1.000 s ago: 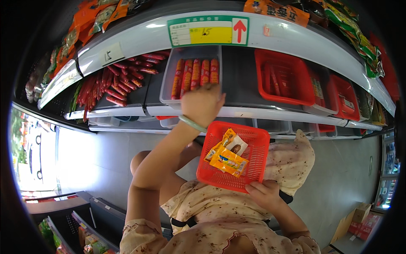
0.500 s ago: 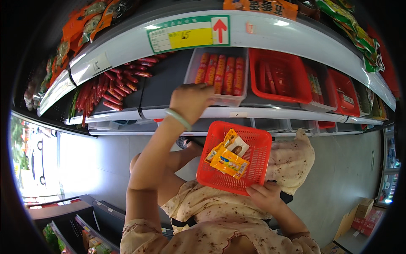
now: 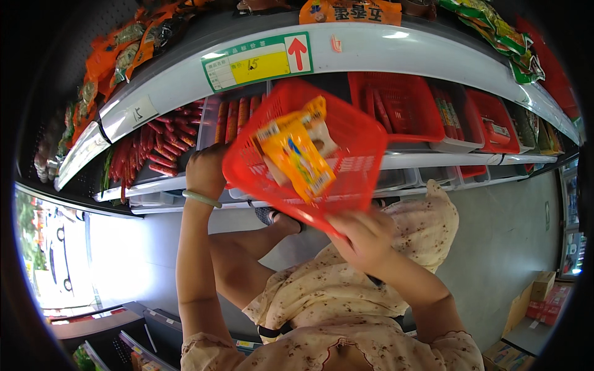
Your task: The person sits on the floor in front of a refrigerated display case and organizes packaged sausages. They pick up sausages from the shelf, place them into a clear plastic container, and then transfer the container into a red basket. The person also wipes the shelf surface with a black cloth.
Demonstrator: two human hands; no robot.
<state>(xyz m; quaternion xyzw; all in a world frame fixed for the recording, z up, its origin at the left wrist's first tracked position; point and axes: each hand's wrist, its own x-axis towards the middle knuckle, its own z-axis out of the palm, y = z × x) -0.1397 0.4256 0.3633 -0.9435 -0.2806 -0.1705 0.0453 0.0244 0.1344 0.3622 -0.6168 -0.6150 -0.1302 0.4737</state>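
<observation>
A red perforated plastic basket (image 3: 291, 213) is raised and tilted in front of the shelf, slightly blurred. Inside lie several yellow-and-orange snack packets (image 3: 296, 154). My right hand (image 3: 365, 238) is closed around the basket's near rim. At the shelf's front edge my left hand (image 3: 207, 168), with a pale bangle on the wrist, is closed at the near end of a clear plastic bin (image 3: 206, 123); its fingertips are partly hidden. That bin holds red-wrapped sausages (image 3: 231, 120) standing in a row, and the raised basket covers its right part.
Loose red sausage sticks (image 3: 164, 145) are heaped left of the bin. On the right side of the shelf stand a red basket (image 3: 427, 127) and further bins. The upper shelf's white edge (image 3: 377, 46) overhangs the bins. Cartons (image 3: 547, 303) sit at lower right.
The clear bin has shifted left along the shelf together with my left hand. My right hand has lifted the red basket from over my lap up toward the shelf, tilting it.
</observation>
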